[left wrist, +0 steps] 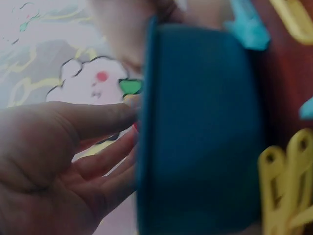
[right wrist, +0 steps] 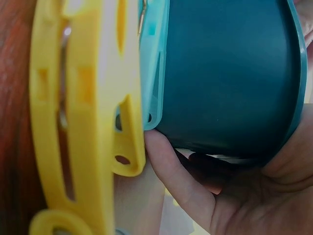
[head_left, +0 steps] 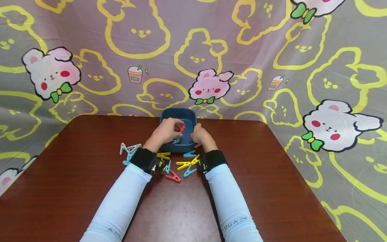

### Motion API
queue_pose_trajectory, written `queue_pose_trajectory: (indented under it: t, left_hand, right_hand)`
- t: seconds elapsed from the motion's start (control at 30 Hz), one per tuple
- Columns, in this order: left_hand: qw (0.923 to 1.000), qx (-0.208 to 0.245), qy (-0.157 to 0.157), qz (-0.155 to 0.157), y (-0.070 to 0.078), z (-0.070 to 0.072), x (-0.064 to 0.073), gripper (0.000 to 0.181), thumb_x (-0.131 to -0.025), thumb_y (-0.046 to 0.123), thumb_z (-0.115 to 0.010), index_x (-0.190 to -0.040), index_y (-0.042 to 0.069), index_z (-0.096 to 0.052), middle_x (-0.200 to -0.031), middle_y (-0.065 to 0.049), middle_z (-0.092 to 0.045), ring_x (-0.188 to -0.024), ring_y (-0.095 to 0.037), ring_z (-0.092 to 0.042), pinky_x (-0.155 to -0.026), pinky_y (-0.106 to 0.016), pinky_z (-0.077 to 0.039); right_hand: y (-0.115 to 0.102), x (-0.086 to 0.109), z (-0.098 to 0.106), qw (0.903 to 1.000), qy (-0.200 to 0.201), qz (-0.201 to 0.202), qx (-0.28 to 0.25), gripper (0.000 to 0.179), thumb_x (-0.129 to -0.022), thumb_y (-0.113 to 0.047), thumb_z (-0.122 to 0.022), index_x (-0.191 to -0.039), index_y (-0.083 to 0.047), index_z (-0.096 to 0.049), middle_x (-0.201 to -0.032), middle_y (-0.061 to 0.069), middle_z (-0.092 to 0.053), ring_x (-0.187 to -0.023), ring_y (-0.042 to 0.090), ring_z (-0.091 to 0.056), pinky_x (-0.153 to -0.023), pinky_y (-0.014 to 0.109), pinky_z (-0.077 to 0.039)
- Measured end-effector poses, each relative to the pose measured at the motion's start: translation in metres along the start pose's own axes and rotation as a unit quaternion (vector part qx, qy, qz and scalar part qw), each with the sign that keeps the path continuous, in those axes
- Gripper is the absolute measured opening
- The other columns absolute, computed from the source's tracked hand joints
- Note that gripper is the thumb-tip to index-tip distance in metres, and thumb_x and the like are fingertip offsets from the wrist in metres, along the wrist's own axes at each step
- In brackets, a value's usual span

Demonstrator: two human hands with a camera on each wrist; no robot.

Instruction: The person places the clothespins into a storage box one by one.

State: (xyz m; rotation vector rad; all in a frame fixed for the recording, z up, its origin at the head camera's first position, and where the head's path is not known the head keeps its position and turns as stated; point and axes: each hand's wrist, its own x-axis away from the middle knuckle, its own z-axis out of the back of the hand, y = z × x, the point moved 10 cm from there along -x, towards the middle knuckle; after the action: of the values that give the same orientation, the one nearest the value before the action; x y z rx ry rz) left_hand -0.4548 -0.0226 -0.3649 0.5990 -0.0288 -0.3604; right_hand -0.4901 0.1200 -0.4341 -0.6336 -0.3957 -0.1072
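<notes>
A dark blue plastic basket (head_left: 179, 148) stands near the table's far edge, with a few clothespins (head_left: 175, 141) lying in it. Over its left part, my left hand (head_left: 165, 130) pinches a red clothespin (head_left: 182, 128) between thumb and fingers. In the left wrist view the basket wall (left wrist: 205, 132) hides most of that clothespin and the fingertips. My right hand (head_left: 202, 135) holds the basket's right side; the right wrist view shows a finger (right wrist: 173, 171) under the wall, near a light blue clothespin (right wrist: 154, 83).
Loose clothespins lie before the basket: yellow (head_left: 185, 164), blue (head_left: 189, 172) and red (head_left: 173, 176). White (head_left: 133, 148) and blue ones (head_left: 128, 158) lie left of my left wrist. A patterned cloth (head_left: 208, 40) hangs behind the brown table (head_left: 260, 174).
</notes>
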Motion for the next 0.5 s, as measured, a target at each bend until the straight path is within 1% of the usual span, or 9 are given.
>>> queue_pose_trajectory:
  t: [0.13, 0.23, 0.33, 0.37, 0.47, 0.5]
  left_hand:
    - [0.9999, -0.007, -0.015, 0.001, 0.004, -0.017, -0.005, 0.053, -0.1, 0.018, -0.08, -0.151, 0.011, -0.065, -0.136, -0.015, -0.075, -0.127, -0.035, -0.068, -0.103, -0.047, -0.062]
    - [0.9996, -0.013, -0.023, 0.001, 0.005, -0.026, -0.008, 0.047, -0.099, 0.018, -0.081, -0.145, 0.009, -0.07, -0.132, -0.014, -0.078, -0.128, -0.035, -0.068, -0.105, -0.048, -0.061]
    - [0.9993, -0.025, -0.026, -0.005, 0.005, -0.033, -0.01, 0.041, -0.098, 0.018, -0.082, -0.138, 0.008, -0.075, -0.128, -0.014, -0.08, -0.126, -0.035, -0.069, -0.109, -0.049, -0.058]
    - [0.9992, -0.028, -0.026, -0.007, 0.005, -0.035, -0.01, 0.04, -0.098, 0.018, -0.082, -0.136, 0.007, -0.076, -0.127, -0.014, -0.08, -0.126, -0.035, -0.069, -0.109, -0.049, -0.058]
    - [0.9989, -0.034, -0.029, -0.012, 0.005, -0.04, -0.012, 0.037, -0.097, 0.018, -0.083, -0.133, 0.007, -0.078, -0.127, -0.013, -0.081, -0.122, -0.034, -0.071, -0.104, -0.046, -0.059]
    - [0.9989, -0.034, -0.03, -0.013, 0.005, -0.041, -0.012, 0.037, -0.097, 0.018, -0.083, -0.132, 0.007, -0.079, -0.126, -0.013, -0.081, -0.121, -0.033, -0.071, -0.101, -0.045, -0.06]
  right_hand:
    - [0.001, -0.005, 0.0, 1.0, 0.001, -0.005, -0.002, 0.078, -0.117, -0.017, -0.043, -0.173, -0.002, 0.01, -0.158, 0.026, -0.057, -0.096, 0.035, -0.08, -0.085, 0.041, -0.069]
    - [0.004, -0.012, 0.0, 1.0, 0.009, -0.004, 0.001, 0.078, -0.116, -0.015, -0.044, -0.173, -0.001, 0.006, -0.154, 0.027, -0.06, -0.087, 0.033, -0.08, -0.08, 0.039, -0.069]
    - [0.014, -0.039, -0.004, 0.9998, 0.015, -0.01, 0.003, 0.08, -0.114, -0.018, -0.047, -0.173, -0.002, 0.004, -0.145, 0.025, -0.065, -0.078, 0.03, -0.079, -0.073, 0.038, -0.068]
    - [0.019, -0.052, -0.006, 0.9998, 0.017, -0.009, 0.008, 0.082, -0.114, -0.02, -0.049, -0.173, -0.001, 0.005, -0.14, 0.024, -0.068, -0.074, 0.028, -0.079, -0.07, 0.037, -0.068]
    - [0.02, -0.056, -0.007, 0.9998, 0.014, -0.01, 0.002, 0.082, -0.114, -0.019, -0.049, -0.173, -0.001, 0.005, -0.137, 0.026, -0.067, -0.073, 0.029, -0.078, -0.068, 0.038, -0.068]
    - [0.018, -0.051, -0.006, 0.9999, 0.012, -0.007, -0.001, 0.081, -0.114, -0.018, -0.047, -0.173, -0.001, 0.006, -0.139, 0.027, -0.066, -0.075, 0.031, -0.079, -0.071, 0.039, -0.068]
